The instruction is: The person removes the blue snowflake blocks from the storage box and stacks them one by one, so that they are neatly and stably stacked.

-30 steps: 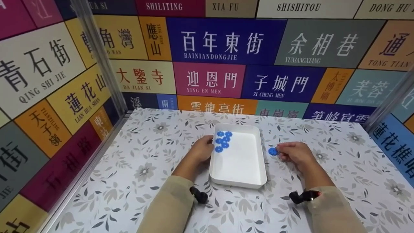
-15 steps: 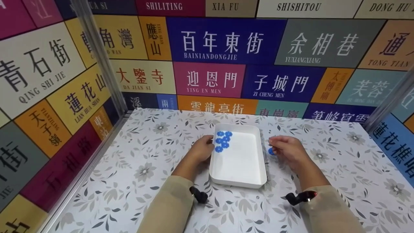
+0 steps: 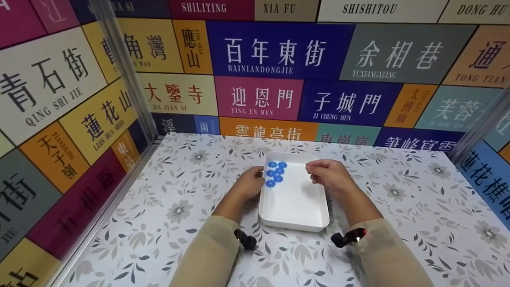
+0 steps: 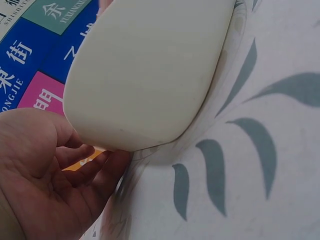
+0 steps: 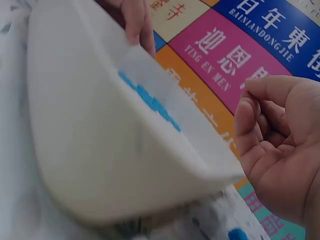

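Observation:
A shallow white tray (image 3: 295, 199) stands on the table, with several blue flower-shaped pieces (image 3: 275, 173) grouped along its left side. My left hand (image 3: 251, 183) grips the tray's left wall; in the left wrist view its fingers (image 4: 107, 172) lie against the outside. Above the tray's right rim is my right hand (image 3: 328, 175), thumb and index fingertips together and the other fingers curled. Whether anything small is pinched there I cannot tell; no blue shows between the tips. In the right wrist view another blue piece (image 5: 237, 234) lies on the table outside the tray.
The table (image 3: 191, 247) has a white cloth with grey flowers and leaves. Panels (image 3: 279, 52) with street names close it off at the back and sides. Clear strips (image 3: 123, 67) run up the corners. Dark wrist cameras (image 3: 348, 238) sit at both cuffs.
My right hand has left the blue piece on the table and moved left, over the tray's right rim. My left hand and the tray have stayed in place.

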The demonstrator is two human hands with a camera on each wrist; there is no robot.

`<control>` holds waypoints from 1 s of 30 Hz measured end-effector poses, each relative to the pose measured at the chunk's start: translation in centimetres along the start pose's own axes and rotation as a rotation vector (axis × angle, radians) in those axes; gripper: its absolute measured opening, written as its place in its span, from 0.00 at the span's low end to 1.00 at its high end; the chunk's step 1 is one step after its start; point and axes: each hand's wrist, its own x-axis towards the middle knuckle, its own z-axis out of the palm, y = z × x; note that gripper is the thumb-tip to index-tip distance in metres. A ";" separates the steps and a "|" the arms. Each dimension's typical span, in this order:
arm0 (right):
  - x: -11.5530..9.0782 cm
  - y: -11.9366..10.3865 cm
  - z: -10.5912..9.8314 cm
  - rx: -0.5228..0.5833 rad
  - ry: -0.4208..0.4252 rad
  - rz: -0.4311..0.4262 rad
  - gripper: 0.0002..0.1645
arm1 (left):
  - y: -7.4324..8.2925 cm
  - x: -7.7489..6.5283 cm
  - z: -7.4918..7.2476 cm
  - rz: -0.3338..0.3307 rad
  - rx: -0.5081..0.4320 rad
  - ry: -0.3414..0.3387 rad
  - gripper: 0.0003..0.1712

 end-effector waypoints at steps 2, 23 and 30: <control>0.6 -0.6 1.0 0.028 -0.032 0.005 0.18 | 0.0 0.0 -0.1 0.008 0.011 0.009 0.30; 6.7 0.6 4.7 -0.140 -0.135 0.092 0.23 | 0.4 -0.1 0.0 -0.084 -0.012 -0.022 0.31; 6.7 1.4 4.9 -0.274 -0.158 0.054 0.21 | 0.2 -0.2 0.0 -0.039 0.002 -0.013 0.32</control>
